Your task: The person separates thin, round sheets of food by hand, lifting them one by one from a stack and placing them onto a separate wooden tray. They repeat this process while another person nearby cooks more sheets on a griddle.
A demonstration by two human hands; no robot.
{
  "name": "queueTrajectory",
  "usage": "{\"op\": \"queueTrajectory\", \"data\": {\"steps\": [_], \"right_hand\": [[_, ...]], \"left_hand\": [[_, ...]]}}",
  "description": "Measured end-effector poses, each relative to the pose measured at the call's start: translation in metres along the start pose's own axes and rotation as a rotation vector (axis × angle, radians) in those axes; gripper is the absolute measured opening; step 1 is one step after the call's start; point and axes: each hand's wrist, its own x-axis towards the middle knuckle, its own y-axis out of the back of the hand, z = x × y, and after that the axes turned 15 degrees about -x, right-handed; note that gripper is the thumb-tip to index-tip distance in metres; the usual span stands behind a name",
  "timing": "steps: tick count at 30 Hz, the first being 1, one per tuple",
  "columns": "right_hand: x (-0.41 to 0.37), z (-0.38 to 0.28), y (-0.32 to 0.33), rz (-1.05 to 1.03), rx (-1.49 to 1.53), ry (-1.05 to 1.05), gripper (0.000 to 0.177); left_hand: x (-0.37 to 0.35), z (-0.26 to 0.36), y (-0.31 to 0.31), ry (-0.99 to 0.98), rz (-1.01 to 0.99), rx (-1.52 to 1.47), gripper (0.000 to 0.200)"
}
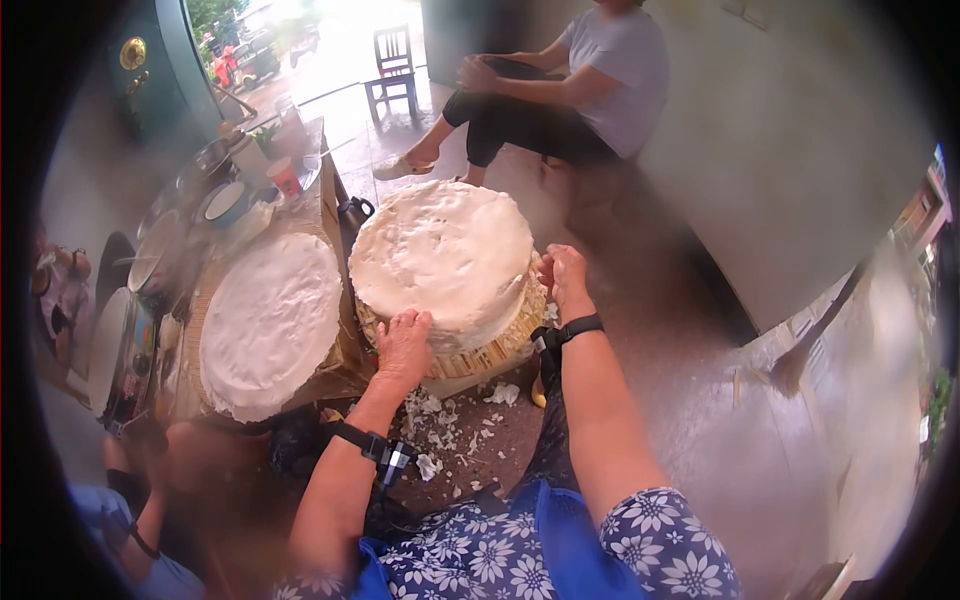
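A thick, round white slab (pixel 440 245) with a lumpy top rests on a round base (pixel 480 360) with a slatted, straw-coloured side. My left hand (pixel 404 347) lies against the near left side of the slab, its fingers stretched along the edge. At the right rim is my right hand (pixel 564 273), fingers curled in close to the slab; whether something is between them is hidden. White crumbs (pixel 440 425) are scattered on the floor below. A second, flatter white round (pixel 275 320) lies on the table (pixel 318 215) to the left.
Bowls (pixel 225 203) and a paper cup (pixel 284 177) stand on the table's far part. A seated person (pixel 610 80) is beyond the slab, and another person's arm (pixel 150 520) shows at lower left. A chair (pixel 393 75) stands near the doorway; a broom (pixel 790 370) is at right.
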Motion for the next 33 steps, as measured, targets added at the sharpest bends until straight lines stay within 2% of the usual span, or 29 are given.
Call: {"op": "queueTrajectory", "data": {"steps": [4, 7, 10, 13, 15, 16, 19, 20, 25, 27, 30, 31, 33], "right_hand": [[-0.002, -0.009, 0.008, -0.098, 0.073, 0.018, 0.017], [-0.007, -0.019, 0.011, -0.2, 0.136, 0.094, 0.019], [-0.025, -0.032, 0.013, -0.376, 0.054, 0.216, 0.02], [-0.077, -0.062, 0.011, -0.566, -0.106, 0.335, 0.016], [-0.094, -0.07, 0.01, -0.732, -0.243, 0.463, 0.02], [-0.109, -0.078, 0.008, -0.75, -0.321, 0.56, 0.023], [-0.156, -0.082, 0.003, -0.801, -0.468, 0.766, 0.03], [-0.164, -0.082, 0.0, -0.817, -0.455, 0.802, 0.031], [-0.187, -0.08, -0.022, -0.956, -0.36, 0.635, 0.018], [-0.2, -0.072, -0.025, -0.904, -0.383, 0.725, 0.014], [-0.187, -0.065, -0.041, -0.957, -0.426, 0.519, 0.016], [-0.16, -0.051, -0.055, -1.016, -0.555, 0.413, 0.017], [-0.157, -0.038, -0.07, -0.979, -0.557, 0.379, 0.017]], "left_hand": [[0.002, 0.002, 0.005, 0.043, -0.062, -0.007, 0.051], [-0.003, 0.003, 0.009, -0.016, 0.046, -0.076, 0.048], [-0.011, 0.008, 0.025, -0.16, 0.135, -0.361, 0.042], [-0.027, 0.017, 0.064, -0.111, 0.174, -0.509, 0.039], [-0.041, 0.01, 0.088, -0.019, 0.19, -0.688, 0.036], [-0.049, 0.005, 0.098, 0.076, 0.217, -0.858, 0.035], [-0.077, -0.019, 0.132, 0.286, 0.297, -0.962, 0.035], [-0.085, -0.027, 0.143, 0.302, 0.345, -0.924, 0.034], [-0.121, -0.071, 0.172, 0.348, 0.639, -1.088, 0.032], [-0.141, -0.089, 0.177, 0.393, 0.721, -1.19, 0.032], [-0.158, -0.105, 0.185, 0.448, 0.861, -1.268, 0.033], [-0.164, -0.111, 0.186, 0.468, 0.892, -1.313, 0.034], [-0.18, -0.127, 0.184, 0.506, 0.959, -1.401, 0.034]]}}
